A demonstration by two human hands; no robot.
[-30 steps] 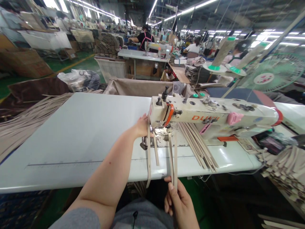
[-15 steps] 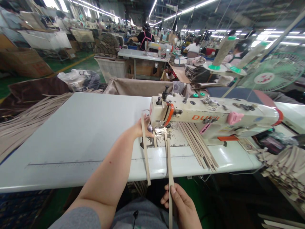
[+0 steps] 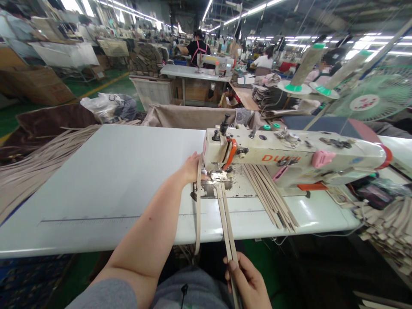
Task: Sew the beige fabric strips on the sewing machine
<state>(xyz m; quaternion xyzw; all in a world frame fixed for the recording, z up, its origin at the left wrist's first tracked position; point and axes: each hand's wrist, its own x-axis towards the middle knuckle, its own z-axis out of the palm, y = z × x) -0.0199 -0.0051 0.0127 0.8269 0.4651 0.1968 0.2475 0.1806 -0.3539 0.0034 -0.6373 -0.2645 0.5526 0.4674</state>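
A cream sewing machine (image 3: 289, 156) stands on a white table (image 3: 106, 189). My left hand (image 3: 192, 168) reaches beside the needle end and is closed on a beige strap (image 3: 197, 214) that hangs over the table's front edge. My right hand (image 3: 247, 283), below the table edge, pinches two beige straps (image 3: 225, 223) that run side by side up to the presser foot (image 3: 219, 177).
A bundle of beige straps (image 3: 270, 197) lies under the machine arm. More straps are heaped at the left (image 3: 38, 159) and at the right (image 3: 389, 227). A fabric bin (image 3: 189, 116) stands behind the table. A green fan (image 3: 370, 101) is at the right. Other people work at machines far back.
The straps in my right hand have swung together and now lie straight into the presser foot. The strap in my left hand has dropped closer to the machine.
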